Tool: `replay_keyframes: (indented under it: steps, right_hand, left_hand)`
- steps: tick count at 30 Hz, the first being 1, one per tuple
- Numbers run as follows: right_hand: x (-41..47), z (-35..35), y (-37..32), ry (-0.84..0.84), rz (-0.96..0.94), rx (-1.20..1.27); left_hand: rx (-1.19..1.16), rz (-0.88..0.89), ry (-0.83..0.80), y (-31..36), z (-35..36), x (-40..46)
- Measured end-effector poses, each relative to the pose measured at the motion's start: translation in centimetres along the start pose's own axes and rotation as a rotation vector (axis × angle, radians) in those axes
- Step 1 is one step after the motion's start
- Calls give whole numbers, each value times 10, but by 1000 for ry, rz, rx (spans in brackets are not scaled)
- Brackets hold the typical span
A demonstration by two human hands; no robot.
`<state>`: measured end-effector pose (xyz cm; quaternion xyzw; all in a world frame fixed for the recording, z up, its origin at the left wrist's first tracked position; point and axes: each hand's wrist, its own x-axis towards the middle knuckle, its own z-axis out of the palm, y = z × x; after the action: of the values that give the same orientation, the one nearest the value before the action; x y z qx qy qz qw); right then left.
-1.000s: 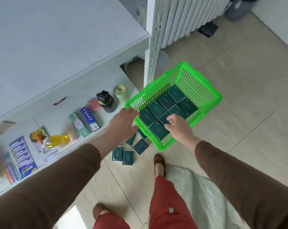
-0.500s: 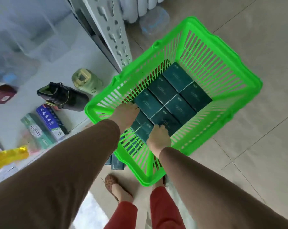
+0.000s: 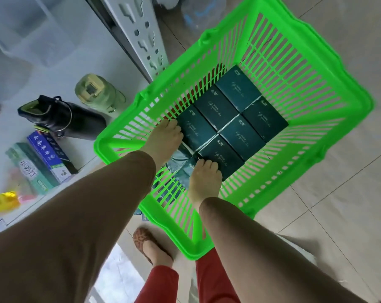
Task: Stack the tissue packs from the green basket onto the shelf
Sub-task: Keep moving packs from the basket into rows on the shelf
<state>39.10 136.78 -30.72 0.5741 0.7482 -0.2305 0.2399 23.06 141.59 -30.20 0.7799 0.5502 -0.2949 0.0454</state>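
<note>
Down on the floor by the shelf: green basket (image 3: 329,88) sits on the tiles, its left wall close against the shelf upright (image 3: 141,38).
Tissue packs (image 3: 231,125): dark teal, flat on the basket bottom in two tidy rows, pressed edge to edge; six plain to see, more half hidden under the hands at the near end.
Long axis: each pack runs from the basket's left wall toward its right wall; printed faces up, text running the same way.
Left hand (image 3: 163,138): inside the basket at the near-left pack, fingers curled over its edge; looks like a grip starting, cannot tell if it has closed.
Right hand (image 3: 203,178): on the near-right pack, fingers curled down over its top edge, seemingly gripping it.
Handling, my guess: light, soft, squashy packs in slick film; likely to slip or dent if pinched hard.
Where to hold: across the short width, thumb on one long side and fingers on the other; tight packing means prying up a free near edge first.
Shelf (image 3: 32,68): white board left of the basket, carrying a black bottle (image 3: 60,118), a pale green bottle (image 3: 97,92) and toothpaste boxes (image 3: 43,162); no packs visible on it.
</note>
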Motion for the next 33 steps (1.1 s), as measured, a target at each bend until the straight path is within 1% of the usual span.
replay_keyframes:
  steps: [3,5,7,10,13,15,17,19,23,26,28,30,33]
  right_hand:
    - [5,-18,10,-116,87,47]
    - [5,-37,18,-129,129,111]
    - [-2,-63,27,-115,142,241]
    - [-30,-113,44,-84,64,494]
    - [-79,-173,46,-25,-63,595]
    - [-121,-210,30,1,-173,695]
    - [-167,-243,2,28,-261,759]
    - [-216,-268,-32,61,-347,748]
    - [-312,-292,-106,103,-491,709]
    - [-372,-294,-171,75,-605,785]
    - [-405,-293,-218,71,-687,845]
    - [-432,-291,-265,53,-752,890]
    - [-456,-291,-328,28,-828,875]
  left_hand:
    - [-4,-46,26,-6,-10,-13]
    - [-87,-112,41,-10,-20,-27]
    - [-227,-209,66,-14,-40,-48]
    - [-511,-406,117,-26,-81,-94]
    - [-809,-585,231,-45,-124,-163]
    - [-992,-663,295,-58,-148,-221]
    - [-1133,-744,362,-72,-165,-285]
    - [-1230,-814,409,-85,-175,-356]
    - [-1294,-938,547,-110,-173,-508]
    - [-1377,-1021,664,-127,-161,-616]
    - [-1353,-1086,727,-138,-151,-678]
    - [-1298,-1139,743,-153,-140,-730]
    - [-1244,-1186,749,-180,-122,-787]
